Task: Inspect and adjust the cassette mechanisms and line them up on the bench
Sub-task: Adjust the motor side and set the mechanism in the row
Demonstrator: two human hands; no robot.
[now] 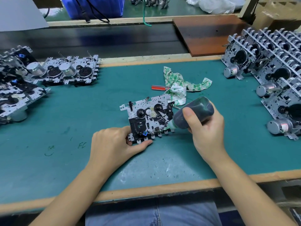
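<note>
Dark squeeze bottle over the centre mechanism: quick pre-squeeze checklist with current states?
1. Silver-and-black cassette mechanism steadied: ok, left hand grips its near edge.
2. Dark squeeze bottle with green nozzle held firmly: ok, right hand wraps it.
3. Nozzle tip at the mechanism's near right edge: ok; actual contact cannot tell.
4. Bottle tilted nozzle-down: ok.
5. Green-patterned white rag out of the way: not ok, its corner lies against the mechanism's far right corner.
6. Red-handled screwdriver clear of the hands: ok, it lies beyond, partly under the rag.
</note>
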